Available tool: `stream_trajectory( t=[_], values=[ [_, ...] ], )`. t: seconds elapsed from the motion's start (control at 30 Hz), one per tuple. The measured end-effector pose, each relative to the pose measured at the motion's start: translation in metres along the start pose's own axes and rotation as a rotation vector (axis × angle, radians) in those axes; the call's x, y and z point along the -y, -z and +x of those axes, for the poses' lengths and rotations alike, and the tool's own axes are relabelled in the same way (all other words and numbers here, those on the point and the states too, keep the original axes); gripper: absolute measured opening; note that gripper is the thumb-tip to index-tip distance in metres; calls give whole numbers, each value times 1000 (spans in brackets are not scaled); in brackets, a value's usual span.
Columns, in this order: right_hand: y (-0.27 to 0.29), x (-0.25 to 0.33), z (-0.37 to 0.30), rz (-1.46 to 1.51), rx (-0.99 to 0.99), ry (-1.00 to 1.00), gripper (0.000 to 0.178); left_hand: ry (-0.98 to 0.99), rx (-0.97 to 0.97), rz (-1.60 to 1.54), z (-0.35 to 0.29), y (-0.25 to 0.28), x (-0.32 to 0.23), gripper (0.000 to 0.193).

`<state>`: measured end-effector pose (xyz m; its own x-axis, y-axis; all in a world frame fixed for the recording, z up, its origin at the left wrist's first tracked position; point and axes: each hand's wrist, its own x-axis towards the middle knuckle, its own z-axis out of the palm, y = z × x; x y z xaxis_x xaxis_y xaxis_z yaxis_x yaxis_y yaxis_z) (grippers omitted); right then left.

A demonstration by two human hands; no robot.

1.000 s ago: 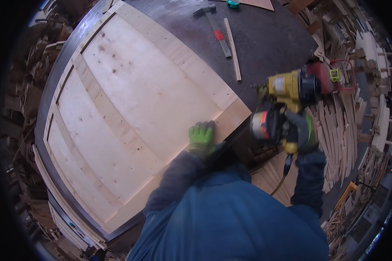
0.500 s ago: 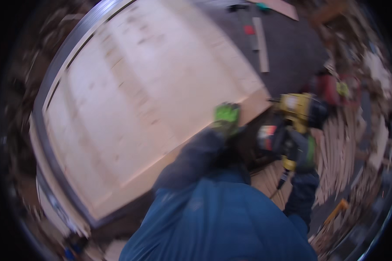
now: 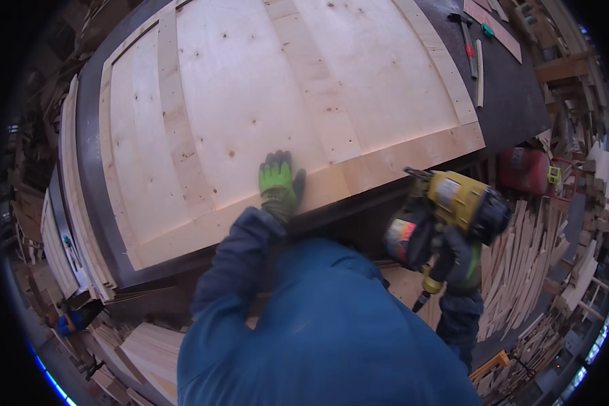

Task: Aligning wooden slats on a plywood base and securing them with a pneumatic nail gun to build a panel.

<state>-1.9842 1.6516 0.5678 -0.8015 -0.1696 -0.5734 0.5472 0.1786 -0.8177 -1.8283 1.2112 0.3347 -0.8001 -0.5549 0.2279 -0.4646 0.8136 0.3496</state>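
Note:
A large pale plywood panel [image 3: 243,88] with plank battens across it lies on a dark tabletop. Along its near edge runs a flat wooden strip [image 3: 379,166]. My left hand [image 3: 279,181], in a green and dark glove, rests on this strip with fingers stretched toward the panel. My right hand [image 3: 465,260], gloved too, grips the handle of a yellow and black nail gun [image 3: 459,201]. The gun's nose points left, just off the near side of the panel's right corner. A hose fitting [image 3: 421,301] hangs below its handle.
A hammer [image 3: 468,46] and a thin wooden stick [image 3: 480,73] lie on the dark tabletop [image 3: 514,101] beyond the panel's right side. A red canister-like object [image 3: 523,169] stands to the right. Many loose wooden strips [image 3: 521,264] are heaped below it. Long boards [image 3: 81,196] line the left side.
My left hand has moved left along the near strip, away from the panel's right corner. The nail gun stays in my right hand, now slightly nearer me. The whole view has shifted.

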Motion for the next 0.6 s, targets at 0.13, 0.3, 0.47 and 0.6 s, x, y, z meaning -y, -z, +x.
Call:
stream_trajectory(
  t=[0.13, 0.3, 0.47, 0.6],
  values=[
    [-62, -45, 3, 93, 61, -211, 32, -181, 133, 93, -1, 4, 46, 63],
    [-102, -44, 2, -39, 124, -99, 21, -172, 117, 53, -5, 2, 56, 56],
    [-124, -25, 18, -206, 97, -35, 21, -176, 107, 4, -4, 5, 52, 51],
    [-122, -27, -3, -267, 45, 64, 19, -149, 95, -21, 0, 4, 53, 49]
  ],
)
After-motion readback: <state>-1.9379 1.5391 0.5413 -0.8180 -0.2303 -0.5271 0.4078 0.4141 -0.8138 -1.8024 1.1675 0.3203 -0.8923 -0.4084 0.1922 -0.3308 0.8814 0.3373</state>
